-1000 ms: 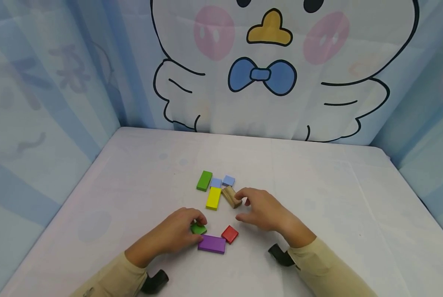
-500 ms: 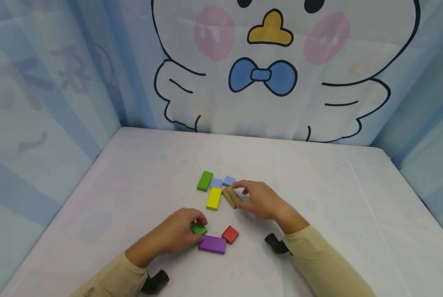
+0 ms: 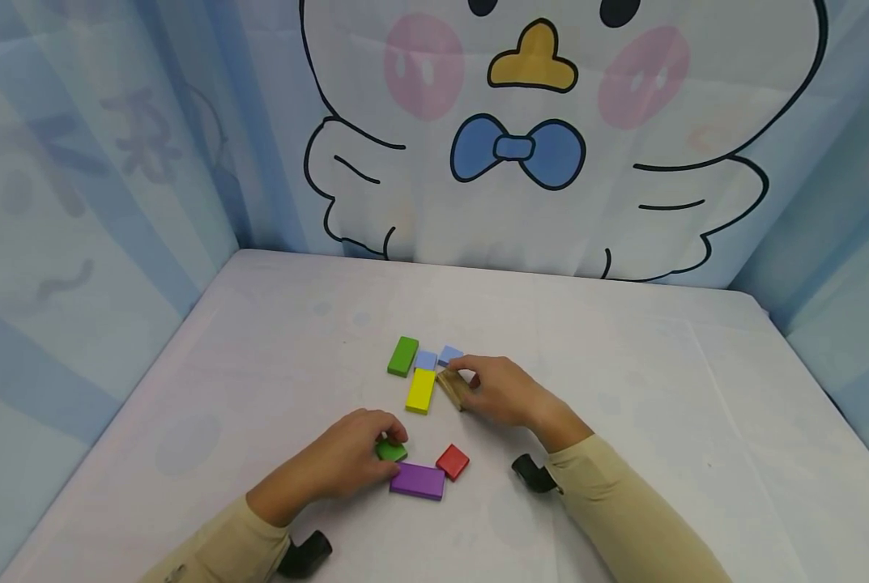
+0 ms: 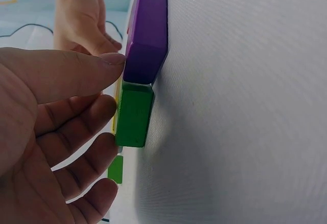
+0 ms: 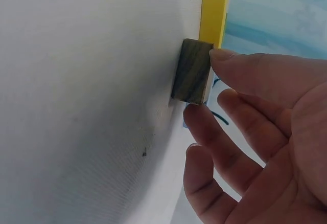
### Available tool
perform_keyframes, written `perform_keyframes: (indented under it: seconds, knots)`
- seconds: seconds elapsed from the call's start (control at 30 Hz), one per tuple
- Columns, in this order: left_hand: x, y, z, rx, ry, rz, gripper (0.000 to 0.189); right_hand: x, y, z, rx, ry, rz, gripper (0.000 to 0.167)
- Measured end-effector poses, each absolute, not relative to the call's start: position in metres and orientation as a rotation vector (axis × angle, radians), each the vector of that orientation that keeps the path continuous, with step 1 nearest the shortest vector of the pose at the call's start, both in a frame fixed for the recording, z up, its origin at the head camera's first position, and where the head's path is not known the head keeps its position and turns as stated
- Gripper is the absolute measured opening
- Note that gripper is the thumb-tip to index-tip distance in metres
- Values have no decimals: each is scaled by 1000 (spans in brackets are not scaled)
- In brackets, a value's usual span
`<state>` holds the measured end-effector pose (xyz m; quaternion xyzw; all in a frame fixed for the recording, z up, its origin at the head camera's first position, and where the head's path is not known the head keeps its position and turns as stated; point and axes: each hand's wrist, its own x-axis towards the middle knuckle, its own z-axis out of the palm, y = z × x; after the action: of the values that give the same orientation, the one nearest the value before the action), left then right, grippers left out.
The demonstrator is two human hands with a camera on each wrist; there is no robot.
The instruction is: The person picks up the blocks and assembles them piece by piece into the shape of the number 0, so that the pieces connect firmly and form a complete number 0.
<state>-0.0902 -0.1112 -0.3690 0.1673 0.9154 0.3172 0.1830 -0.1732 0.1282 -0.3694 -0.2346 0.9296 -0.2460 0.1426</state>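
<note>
In the head view my left hand (image 3: pixel 344 455) is over a small green block (image 3: pixel 391 451). Its thumb tip touches the corner of a purple block (image 3: pixel 417 481); its loosely bent fingers rest near or on the green block, seen closer in the left wrist view. The green block (image 4: pixel 135 115) butts against the purple block's end. My right hand (image 3: pixel 509 394) pinches a brown wood-grain block (image 3: pixel 453 389). In the right wrist view the thumb is at the upper corner of the wooden block (image 5: pixel 192 71), with a fingertip at its lower end.
A yellow block (image 3: pixel 420 392) lies left of the wooden one. Behind it are two light blue blocks (image 3: pixel 425 359) and a longer green block (image 3: pixel 402 356). A red block (image 3: pixel 453 462) sits by the purple block's right end. A patterned curtain (image 3: pixel 521 219) hangs behind the white table (image 3: pixel 587 324).
My right hand has moved left and slightly away from me, closing its thumb and fingers on the wooden block. The left hand has stayed in place.
</note>
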Motion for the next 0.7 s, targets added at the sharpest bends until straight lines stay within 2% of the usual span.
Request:
perform_keyframes:
  seconds: [0.7]
  knots:
    - [-91, -110, -369, 447, 2575, 896, 28, -173, 129, -370, -645, 2624, -716, 50]
